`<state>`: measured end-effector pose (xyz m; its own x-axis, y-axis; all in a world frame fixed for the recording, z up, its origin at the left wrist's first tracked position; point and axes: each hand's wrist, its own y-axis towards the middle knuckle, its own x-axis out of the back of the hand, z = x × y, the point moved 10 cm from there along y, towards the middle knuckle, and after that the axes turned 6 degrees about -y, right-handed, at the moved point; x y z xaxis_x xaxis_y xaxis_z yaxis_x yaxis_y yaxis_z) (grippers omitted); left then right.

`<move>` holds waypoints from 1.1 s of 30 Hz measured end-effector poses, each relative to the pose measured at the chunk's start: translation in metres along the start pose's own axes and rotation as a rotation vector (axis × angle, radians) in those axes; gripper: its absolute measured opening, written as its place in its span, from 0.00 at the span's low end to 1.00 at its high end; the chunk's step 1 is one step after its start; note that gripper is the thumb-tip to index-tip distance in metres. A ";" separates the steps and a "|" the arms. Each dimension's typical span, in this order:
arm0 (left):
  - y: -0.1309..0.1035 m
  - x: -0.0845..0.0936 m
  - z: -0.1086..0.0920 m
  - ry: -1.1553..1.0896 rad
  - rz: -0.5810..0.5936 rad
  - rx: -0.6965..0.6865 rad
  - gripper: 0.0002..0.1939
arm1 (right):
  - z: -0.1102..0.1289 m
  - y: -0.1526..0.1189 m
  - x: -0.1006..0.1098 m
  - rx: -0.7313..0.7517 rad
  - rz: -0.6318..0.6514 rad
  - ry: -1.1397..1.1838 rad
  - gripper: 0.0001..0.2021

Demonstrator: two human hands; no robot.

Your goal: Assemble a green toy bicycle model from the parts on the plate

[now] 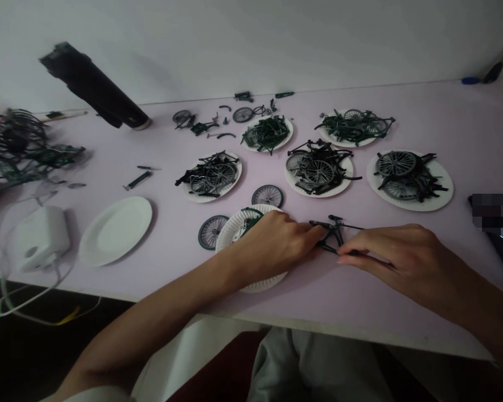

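A small dark bicycle frame (334, 235) is held between my two hands, low over the table. My left hand (287, 237) is closed on its left end, above the right side of a white paper plate (257, 283) with green parts on it. At the frame's lower right, my right hand (394, 248) pinches it between thumb and fingers; the fingertips partly hide the grip. One spoked wheel (213, 231) lies at that plate's left edge, and another wheel (268, 196) lies just behind it.
Several paper plates with bicycle parts, such as the right one (440, 198), stand farther back. A bare plate (117, 229), a white adapter (42, 237) and a dark cylinder (104, 89) are at left. A dark device (492, 245) lies at the right edge.
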<state>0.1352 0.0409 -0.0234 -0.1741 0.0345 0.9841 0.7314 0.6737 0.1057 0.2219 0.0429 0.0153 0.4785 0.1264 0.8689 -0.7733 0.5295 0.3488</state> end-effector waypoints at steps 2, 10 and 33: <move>0.000 -0.001 -0.001 0.008 0.001 -0.008 0.13 | 0.002 0.000 -0.001 0.021 -0.005 -0.010 0.15; -0.001 0.000 -0.005 0.015 -0.044 -0.042 0.13 | 0.004 -0.001 0.000 0.061 -0.077 -0.050 0.09; -0.001 -0.006 0.000 -0.018 -0.004 -0.013 0.12 | -0.014 -0.001 0.036 -0.110 -0.286 -0.048 0.02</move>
<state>0.1352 0.0404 -0.0294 -0.1885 0.0456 0.9810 0.7395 0.6638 0.1113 0.2454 0.0587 0.0414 0.6480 -0.0789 0.7576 -0.5593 0.6259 0.5436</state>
